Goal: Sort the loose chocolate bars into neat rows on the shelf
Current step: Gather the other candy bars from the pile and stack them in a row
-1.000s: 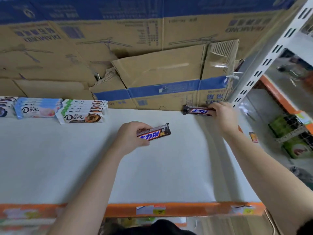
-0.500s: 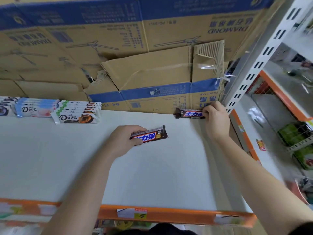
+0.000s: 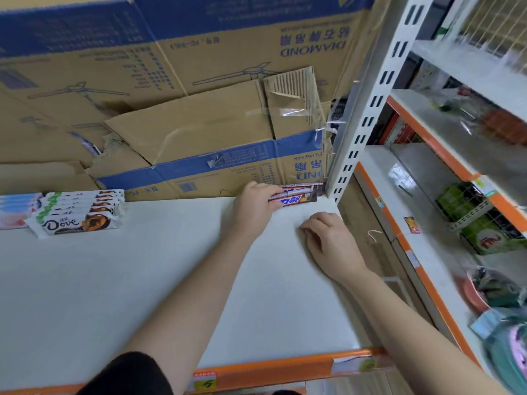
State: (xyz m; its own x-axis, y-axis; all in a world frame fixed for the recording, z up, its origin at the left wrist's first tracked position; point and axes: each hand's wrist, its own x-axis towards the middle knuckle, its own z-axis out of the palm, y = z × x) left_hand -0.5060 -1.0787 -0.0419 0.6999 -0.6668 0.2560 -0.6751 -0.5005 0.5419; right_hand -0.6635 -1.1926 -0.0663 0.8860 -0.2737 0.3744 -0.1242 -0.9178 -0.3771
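My left hand (image 3: 255, 208) grips a brown chocolate bar with blue lettering (image 3: 295, 199) at the back right corner of the white shelf (image 3: 119, 295). Right behind it, against the cardboard box, lies a second bar of the same kind (image 3: 302, 190). My right hand (image 3: 328, 242) hovers or rests empty on the shelf just in front of those bars, fingers loosely curled. Further left, a neat row of green-and-white Dove bars (image 3: 77, 212) stands beside a row of blue-and-pink Dove bars (image 3: 15, 210).
Large cardboard boxes (image 3: 199, 115) fill the back of the shelf. A white slotted upright (image 3: 368, 109) bounds the shelf on the right. An orange strip with price labels (image 3: 285, 369) runs along the front edge. The neighbouring shelves at right hold green packs (image 3: 482, 223).
My left hand carried its bar right and back, setting it in front of the bar by the box. My right hand let go of that rear bar and pulled back toward me.
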